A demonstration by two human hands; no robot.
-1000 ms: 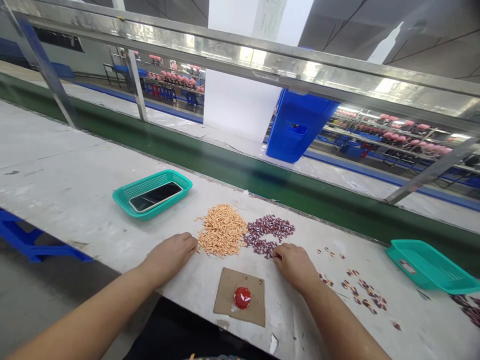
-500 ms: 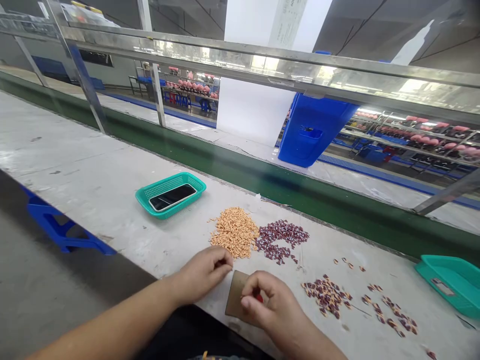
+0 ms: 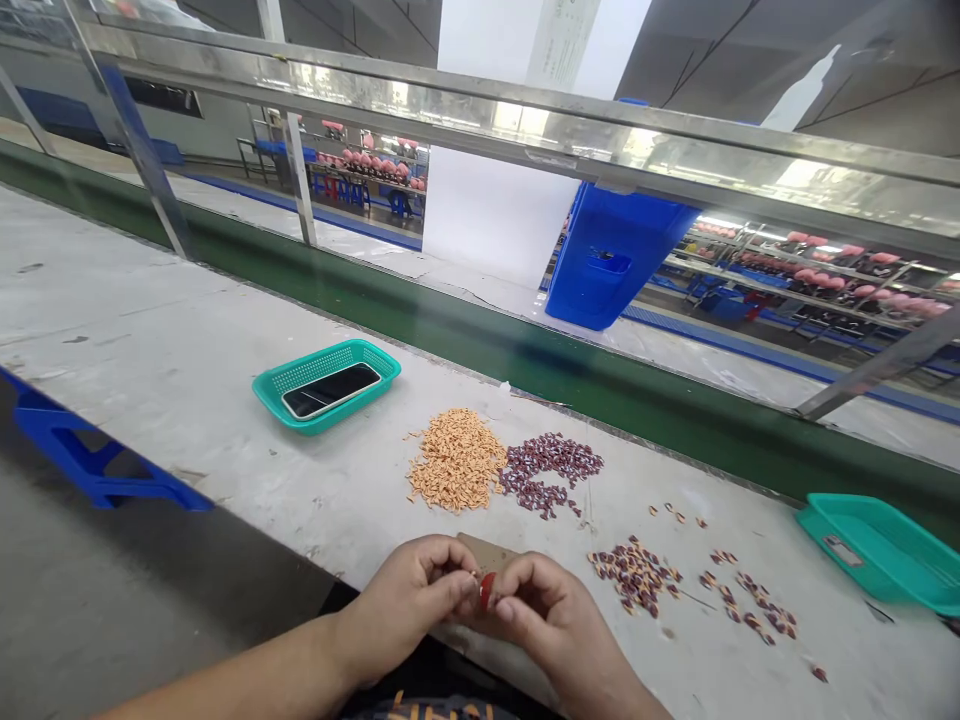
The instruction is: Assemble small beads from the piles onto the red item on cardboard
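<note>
Left hand [image 3: 409, 605] and right hand [image 3: 547, 625] both have fingers pinched together on a little red piece [image 3: 487, 590], right over a cardboard square [image 3: 486, 548]

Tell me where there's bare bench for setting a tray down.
Bare bench runs between the teal basket and the left hand, left of the orange pile. A strip runs along the far edge between the dark pile and the right teal tray. It's crowded right of the right hand, among scattered dark pieces.

Entry, one person: left hand [image 3: 405, 605] and right hand [image 3: 551, 622] were bare, with five fingers each. Left forearm [image 3: 247, 675] was uncovered. Dark garment [image 3: 439, 708] bore orange-yellow markings along its visible edge.
</note>
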